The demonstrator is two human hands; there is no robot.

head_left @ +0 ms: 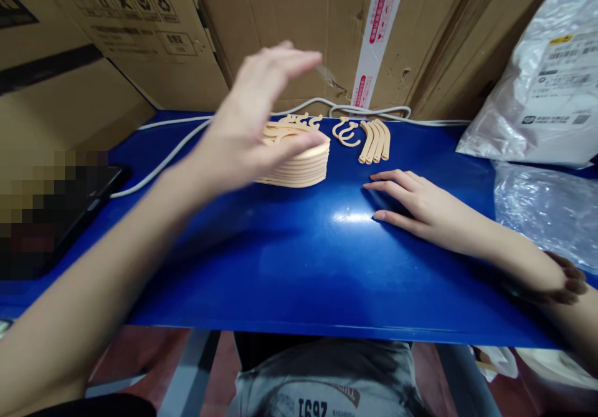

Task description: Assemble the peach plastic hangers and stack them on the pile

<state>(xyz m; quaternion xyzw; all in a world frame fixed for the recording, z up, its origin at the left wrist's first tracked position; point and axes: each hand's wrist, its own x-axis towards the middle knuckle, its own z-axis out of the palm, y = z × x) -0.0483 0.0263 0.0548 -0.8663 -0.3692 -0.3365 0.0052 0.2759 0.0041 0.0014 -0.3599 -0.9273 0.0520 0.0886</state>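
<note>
My left hand [255, 121] is raised above the blue table [303, 267], fingers stretched out and slightly blurred, holding nothing. It hovers just in front of a stack of peach plastic pieces [299, 164]. My right hand [411, 205] lies flat on the table with its fingers extended, empty. Behind it lie a few curved peach strips [374, 139] side by side and small peach hooks [346, 131].
Cardboard boxes [289, 24] wall off the back. A white cable [159, 164] runs along the table's rear left. Plastic bags [546, 80] sit at the right. A dark device [88, 202] lies at the left edge.
</note>
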